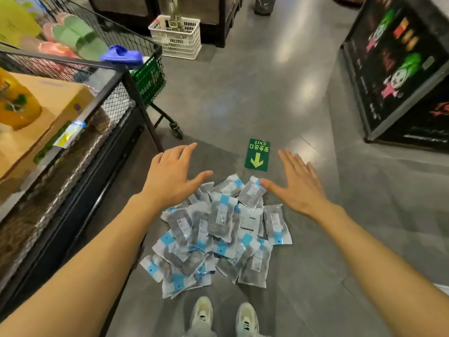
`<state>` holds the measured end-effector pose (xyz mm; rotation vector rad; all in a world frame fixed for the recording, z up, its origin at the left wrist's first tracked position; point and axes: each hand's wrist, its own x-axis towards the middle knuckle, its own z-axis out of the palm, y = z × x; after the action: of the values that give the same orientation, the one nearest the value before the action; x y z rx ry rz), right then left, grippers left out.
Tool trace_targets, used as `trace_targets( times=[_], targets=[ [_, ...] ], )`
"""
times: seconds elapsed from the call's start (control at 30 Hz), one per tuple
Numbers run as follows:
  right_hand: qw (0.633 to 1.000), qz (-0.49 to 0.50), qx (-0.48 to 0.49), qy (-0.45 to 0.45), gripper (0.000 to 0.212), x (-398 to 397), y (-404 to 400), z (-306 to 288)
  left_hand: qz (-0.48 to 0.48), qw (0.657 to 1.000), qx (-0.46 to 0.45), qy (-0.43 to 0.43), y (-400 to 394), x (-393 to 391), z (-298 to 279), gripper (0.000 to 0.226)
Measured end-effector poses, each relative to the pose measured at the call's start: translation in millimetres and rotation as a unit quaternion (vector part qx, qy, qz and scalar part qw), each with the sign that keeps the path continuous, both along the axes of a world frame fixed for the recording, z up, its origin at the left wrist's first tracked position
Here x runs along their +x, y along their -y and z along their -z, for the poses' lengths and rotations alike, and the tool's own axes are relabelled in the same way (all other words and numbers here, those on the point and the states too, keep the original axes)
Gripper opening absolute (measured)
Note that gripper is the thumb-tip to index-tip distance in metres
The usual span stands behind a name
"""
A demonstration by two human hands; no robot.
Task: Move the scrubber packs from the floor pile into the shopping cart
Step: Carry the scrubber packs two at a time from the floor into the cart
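A pile of scrubber packs (pixel 220 229), clear bags with grey pads and blue-white labels, lies on the grey floor just ahead of my shoes. My left hand (pixel 171 175) hovers above the pile's far left edge, fingers straight and spread, holding nothing. My right hand (pixel 295 182) hovers over the far right edge, also flat and empty, its thumb near the topmost pack (pixel 252 192). The shopping cart (pixel 149 79), black wire with a green panel, stands to the far left behind a shelf corner, holding slippers.
A black display shelf (pixel 73 147) with a cardboard box runs along my left. A green exit sticker (pixel 258 154) is on the floor beyond the pile. A white crate (pixel 176 37) stands farther back. A dark printed stand (pixel 398 69) is at the right.
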<state>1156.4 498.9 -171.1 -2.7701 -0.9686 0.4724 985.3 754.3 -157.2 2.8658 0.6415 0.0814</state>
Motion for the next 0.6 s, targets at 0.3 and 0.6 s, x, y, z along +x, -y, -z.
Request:
trace_targets(
  times=[0.3,0.6],
  targets=[
    [0.999,0.011,-0.015,-0.049,0.114,12.4,-40.8,272.1,-0.076,0.985,-0.154,-0.003,-23.8,11.6,278.9,0.107],
    [0.999,-0.009,0.024,-0.021,0.126,18.3,-58.3,539.4,-0.065,0.987,-0.15,0.006,-31.6,11.3,544.7,0.089]
  ],
)
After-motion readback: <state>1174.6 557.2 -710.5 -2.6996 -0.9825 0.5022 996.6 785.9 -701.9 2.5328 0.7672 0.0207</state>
